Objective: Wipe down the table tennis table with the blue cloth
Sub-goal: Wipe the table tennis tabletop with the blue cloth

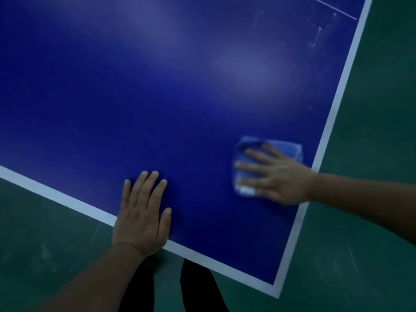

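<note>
Cloth [286,146]: folded pad, flat on table [157,86] nr right edge.
R hand [278,179]: fingers spread, pressing cloth.
L hand [143,212]: fingers together, flat on table.
Handling: prob. soft, light; palm centred to stop bunching.

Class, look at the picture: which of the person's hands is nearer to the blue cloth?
Right. The right hand lies flat on the blue cloth, fingers spread, by the table's right edge. The left hand rests bare on the table near its front edge, apart from the cloth.
</note>
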Demonstrator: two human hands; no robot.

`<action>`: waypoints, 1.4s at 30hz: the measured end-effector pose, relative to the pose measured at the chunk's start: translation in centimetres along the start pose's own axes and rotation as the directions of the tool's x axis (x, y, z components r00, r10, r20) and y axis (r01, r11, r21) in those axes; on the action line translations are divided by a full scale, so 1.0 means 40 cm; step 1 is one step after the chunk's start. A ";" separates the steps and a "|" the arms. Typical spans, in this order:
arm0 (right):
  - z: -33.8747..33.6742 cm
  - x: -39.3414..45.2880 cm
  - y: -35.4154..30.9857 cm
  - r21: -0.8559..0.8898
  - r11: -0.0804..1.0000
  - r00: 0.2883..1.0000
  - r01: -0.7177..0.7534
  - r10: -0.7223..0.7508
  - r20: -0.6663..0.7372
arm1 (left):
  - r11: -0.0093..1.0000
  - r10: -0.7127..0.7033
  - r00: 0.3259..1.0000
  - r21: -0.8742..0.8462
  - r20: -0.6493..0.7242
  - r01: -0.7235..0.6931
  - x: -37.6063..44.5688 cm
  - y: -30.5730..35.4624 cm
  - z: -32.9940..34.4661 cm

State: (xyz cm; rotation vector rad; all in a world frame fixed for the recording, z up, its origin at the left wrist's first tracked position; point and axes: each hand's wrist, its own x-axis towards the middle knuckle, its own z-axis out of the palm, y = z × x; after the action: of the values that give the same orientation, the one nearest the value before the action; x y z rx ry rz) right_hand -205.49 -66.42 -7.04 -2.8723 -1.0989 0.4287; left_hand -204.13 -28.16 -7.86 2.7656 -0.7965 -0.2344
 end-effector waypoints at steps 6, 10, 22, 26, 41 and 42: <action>-0.024 0.024 0.106 0.177 0.630 0.626 -0.757 0.776 -0.083 | 1.000 0.005 1.000 0.007 0.018 -0.005 -0.001 -0.002 -0.001; 0.047 0.013 -0.204 0.149 0.736 0.729 -0.660 0.676 -0.110 | 1.000 -0.010 0.999 -0.002 0.036 0.010 -0.004 0.001 -0.001; -0.013 0.031 -0.046 0.238 0.357 0.355 -0.903 0.933 -0.055 | 1.000 -0.001 1.000 -0.022 -0.020 0.000 -0.010 0.005 0.002; -0.002 0.151 -0.225 0.193 0.591 0.585 -0.783 0.806 -0.095 | 0.998 0.011 0.998 -0.061 -0.061 -0.015 -0.015 0.002 0.002; 0.093 -0.077 -0.387 0.209 0.473 0.472 -0.856 0.880 -0.054 | 0.998 0.033 0.996 -0.055 -0.085 -0.038 -0.014 -0.012 0.024; 0.101 -0.074 -0.436 0.185 0.555 0.555 -0.811 0.830 -0.056 | 0.998 0.033 0.997 -0.052 -0.074 -0.037 -0.013 -0.010 0.023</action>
State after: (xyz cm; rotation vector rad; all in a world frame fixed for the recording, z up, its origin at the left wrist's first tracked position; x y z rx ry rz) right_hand -220.01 -55.56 -7.92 -3.0233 0.4023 0.2793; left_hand -204.58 -27.74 -8.81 2.6908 -0.8079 -0.1443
